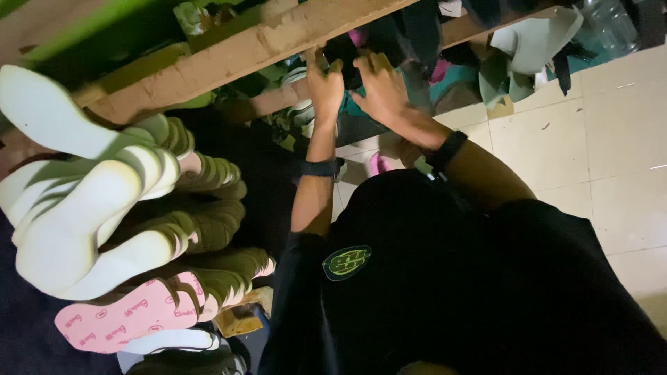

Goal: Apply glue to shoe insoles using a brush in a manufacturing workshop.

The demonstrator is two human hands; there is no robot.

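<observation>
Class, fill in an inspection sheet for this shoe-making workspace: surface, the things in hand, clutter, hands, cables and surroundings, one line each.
Surface: a rough wooden bench edge runs across the top; most of what lies beyond it is dark.
Things in hand: a dark object at the bench, held between both hands; its kind cannot be told.
Clutter: shoes with white soles stacked at one side, a pink insole below them, pale cut pieces at the far end.
Hands: left hand and right hand both grip the dark object; each wrist wears a dark band.
Cables: nothing seen.
Surroundings: pale tiled floor; the person's black shirt fills the lower view.
</observation>
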